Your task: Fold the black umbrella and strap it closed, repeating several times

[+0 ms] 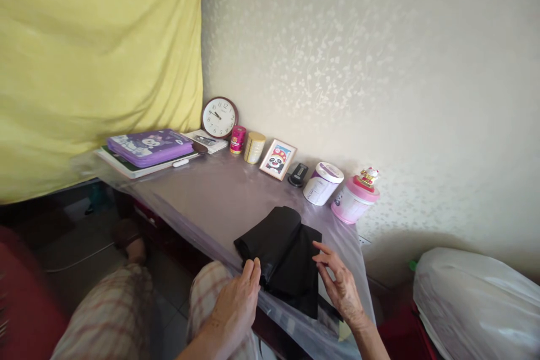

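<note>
A dark, loosely folded black cloth [280, 253] lies near the front right corner of the table, and its lower edge reaches the table's rim. Whether it is a garment or a bag I cannot tell. My left hand [240, 292] is closed at the cloth's lower left edge, fingers pressed together on it; the thumb is hidden. At the right edge of the cloth is my right hand [337, 278], its fingers apart and the fingertips at or just beside the edge.
A plastic-covered table [202, 191] stands against the wall. Along its back are a clock [220, 117], a pink can [238, 139], a yellow-lidded jar [254, 148], a framed panda picture [278, 160], a stapler [298, 175], a white tub [323, 183] and a pink tub [352, 202]. A purple case [152, 146] lies left.
</note>
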The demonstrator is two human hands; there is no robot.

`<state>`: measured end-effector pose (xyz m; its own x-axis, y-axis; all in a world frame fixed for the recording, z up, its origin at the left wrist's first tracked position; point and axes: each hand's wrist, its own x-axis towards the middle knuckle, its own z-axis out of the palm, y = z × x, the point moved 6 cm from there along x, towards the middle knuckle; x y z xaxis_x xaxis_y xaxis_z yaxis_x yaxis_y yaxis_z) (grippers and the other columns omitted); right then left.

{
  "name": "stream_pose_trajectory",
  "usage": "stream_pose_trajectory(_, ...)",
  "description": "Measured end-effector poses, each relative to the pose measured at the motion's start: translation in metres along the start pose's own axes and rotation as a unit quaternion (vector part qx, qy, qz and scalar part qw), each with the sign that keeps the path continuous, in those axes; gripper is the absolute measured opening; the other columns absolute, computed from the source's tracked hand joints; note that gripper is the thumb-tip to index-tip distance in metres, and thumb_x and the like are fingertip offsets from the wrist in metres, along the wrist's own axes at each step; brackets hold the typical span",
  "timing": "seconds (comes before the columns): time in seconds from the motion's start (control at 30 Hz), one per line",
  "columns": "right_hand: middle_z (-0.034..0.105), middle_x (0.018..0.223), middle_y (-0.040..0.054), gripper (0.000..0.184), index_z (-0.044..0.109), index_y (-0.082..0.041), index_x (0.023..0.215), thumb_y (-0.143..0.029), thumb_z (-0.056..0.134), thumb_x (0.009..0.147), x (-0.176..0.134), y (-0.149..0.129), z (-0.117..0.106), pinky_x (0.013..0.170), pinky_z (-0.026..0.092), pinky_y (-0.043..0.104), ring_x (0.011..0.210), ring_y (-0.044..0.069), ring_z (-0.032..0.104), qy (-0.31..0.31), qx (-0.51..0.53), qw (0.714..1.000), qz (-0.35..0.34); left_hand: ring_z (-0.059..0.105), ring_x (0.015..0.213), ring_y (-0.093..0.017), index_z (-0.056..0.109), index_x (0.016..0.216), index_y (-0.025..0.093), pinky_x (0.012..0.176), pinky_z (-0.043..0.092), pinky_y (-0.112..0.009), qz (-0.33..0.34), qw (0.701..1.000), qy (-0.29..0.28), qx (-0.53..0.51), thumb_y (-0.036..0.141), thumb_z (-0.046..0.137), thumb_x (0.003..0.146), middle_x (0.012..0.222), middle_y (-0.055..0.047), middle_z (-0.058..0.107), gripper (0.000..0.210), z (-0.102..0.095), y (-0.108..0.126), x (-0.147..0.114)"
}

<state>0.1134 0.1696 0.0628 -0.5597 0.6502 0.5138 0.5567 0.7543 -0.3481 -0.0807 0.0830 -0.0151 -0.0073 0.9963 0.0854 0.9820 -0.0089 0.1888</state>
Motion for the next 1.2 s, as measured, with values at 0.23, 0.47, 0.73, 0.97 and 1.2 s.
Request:
stream_pose_trajectory(0.23, 0.06, 0.106, 0.0072, 0.015, 0.051, -0.023, 0.102, -0.02, 0.04, 0.092, 0.048, -0.021, 0.018, 0.085, 0.049, 0.03, 0.098, 0.016, 0.06, 0.036, 0.02, 0.997, -0.067, 0.066, 0.081, -0.017, 0.036, 0.136, 0.01, 0.067, 0.052, -0.026, -0.009, 0.999, -0.033, -0.008, 0.008, 0.033, 0.088, 0.13, -0.017, 0.049, 0.048, -0.012, 0.001, 0.0)
stream_pose_trajectory(0.47, 0.059, 0.098, 0.0071, 0.017, 0.051, -0.022, 0.101, -0.02, 0.036, 0.094, 0.092, -0.033, 0.052, 0.082, 0.049, 0.029, 0.095, 0.016, 0.059, 0.033, -0.012, 0.993, -0.111, 0.065, 0.091, -0.02, 0.038, 0.135, 0.009, 0.073, 0.052, -0.029, 0.004, 0.999, -0.026, -0.027, 0.007, 0.03, 0.088, 0.132, -0.018, 0.047, 0.048, -0.012, 0.001, 0.001)
stream_pose_trajectory(0.73, 0.06, 0.097, 0.0053, 0.02, 0.054, -0.02, 0.095, -0.019, 0.035, 0.095, 0.112, -0.044, 0.1, 0.07, 0.048, 0.021, 0.078, 0.012, 0.061, -0.062, -0.124, 0.981, -0.137, 0.066, 0.087, -0.019, 0.038, 0.134, 0.01, 0.069, 0.053, -0.028, 0.008, 1.0, -0.009, 0.002, 0.009, 0.03, 0.088, 0.13, -0.016, 0.05, 0.047, -0.015, -0.001, 0.0)
stream_pose_trajectory(0.97, 0.059, 0.09, 0.0045, 0.018, 0.056, -0.019, 0.091, -0.017, 0.039, 0.094, 0.116, -0.049, 0.113, 0.063, 0.047, 0.019, 0.072, 0.012, 0.06, -0.113, -0.187, 0.961, -0.168, 0.066, 0.078, -0.018, 0.033, 0.137, 0.012, 0.065, 0.05, -0.024, -0.028, 0.999, 0.012, -0.023, 0.013, 0.037, 0.088, 0.118, -0.013, 0.059, 0.05, -0.018, -0.005, -0.002)
stream_pose_trajectory(1.2, 0.059, 0.091, 0.0048, 0.02, 0.058, -0.019, 0.091, -0.018, 0.039, 0.094, 0.118, -0.049, 0.113, 0.062, 0.049, 0.02, 0.072, 0.012, 0.061, -0.119, -0.179, 0.962, -0.169, 0.064, 0.061, -0.013, 0.015, 0.143, 0.036, 0.053, 0.046, -0.022, 0.01, 0.999, 0.012, 0.028, -0.001, 0.04, 0.076, 0.118, -0.01, 0.054, 0.08, -0.016, 0.0, -0.002)
